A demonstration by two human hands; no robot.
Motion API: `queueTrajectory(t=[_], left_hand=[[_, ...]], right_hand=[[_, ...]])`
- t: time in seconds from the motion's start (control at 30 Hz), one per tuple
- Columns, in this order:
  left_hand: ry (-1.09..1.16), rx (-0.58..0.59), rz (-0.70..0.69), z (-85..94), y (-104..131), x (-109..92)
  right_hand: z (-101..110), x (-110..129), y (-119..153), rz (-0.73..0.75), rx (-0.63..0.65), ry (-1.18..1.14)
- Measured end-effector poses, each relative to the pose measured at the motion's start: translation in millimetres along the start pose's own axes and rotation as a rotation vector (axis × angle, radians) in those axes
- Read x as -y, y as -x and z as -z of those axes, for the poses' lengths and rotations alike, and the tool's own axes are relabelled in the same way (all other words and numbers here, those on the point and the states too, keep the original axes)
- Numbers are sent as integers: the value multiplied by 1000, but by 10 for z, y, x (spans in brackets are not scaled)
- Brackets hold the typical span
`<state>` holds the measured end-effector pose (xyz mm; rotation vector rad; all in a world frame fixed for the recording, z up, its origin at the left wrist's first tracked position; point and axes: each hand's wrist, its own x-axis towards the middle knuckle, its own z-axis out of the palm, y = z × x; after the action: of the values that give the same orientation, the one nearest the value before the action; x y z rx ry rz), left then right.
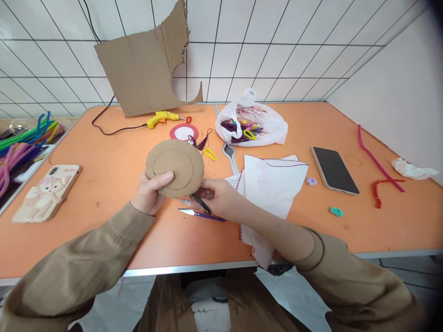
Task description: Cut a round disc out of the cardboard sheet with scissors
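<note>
My left hand (pixel 149 192) grips a round cardboard disc (pixel 183 168) from the left, its thumb lying on the face. A smaller circle is drawn on the disc. At the disc's lower right edge, my right hand (pixel 221 198) is closed around dark-handled scissors (pixel 200 203); part of their blade shows below the disc. Beneath that hand, a knife with a purple handle (pixel 207 215) lies on the orange table (pixel 166 244). A white cloth with stitched edges (pixel 273 184) lies under and beside my right forearm.
Behind stand a cut cardboard sheet (pixel 138 69), a yellow glue gun (pixel 161 119) with its cord, a red-rimmed disc (pixel 183 133) and a white plastic bag (pixel 273 131). Phones lie left (pixel 48 191) and right (pixel 335 169). Pipe cleaners (pixel 377 157) are at the far right.
</note>
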<state>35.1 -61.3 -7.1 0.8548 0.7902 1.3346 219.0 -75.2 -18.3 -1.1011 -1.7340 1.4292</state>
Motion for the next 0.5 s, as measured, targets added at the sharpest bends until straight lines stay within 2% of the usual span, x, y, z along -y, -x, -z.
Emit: queueTrajectory(t=[0.07,0.1,0.13,0.23,0.27,0.4,0.47,0.5], left_hand=[[7,-4,3,0,-5,3],[18,-4,6,0,-7,3],[34,-7,6,1,-11,-2],[115,-44,7,29,-56,-74],[146,-67,16,50,-84,-116],[331,-184,2,147,-215,-290],[364,-206,-25,161,-247,-334],[369,-215,-29,154,-251,-343]], right_hand=[[2,-19,1,127,-90,150],[22,-16,7,151,-63,174],[54,-5,17,153,5,166],[194,41,61,117,374,153],[245,49,73,145,363,148],[409,-10,23,283,-14,442],[445,-73,-86,312,-82,623],[448,-103,-160,320,-59,676]])
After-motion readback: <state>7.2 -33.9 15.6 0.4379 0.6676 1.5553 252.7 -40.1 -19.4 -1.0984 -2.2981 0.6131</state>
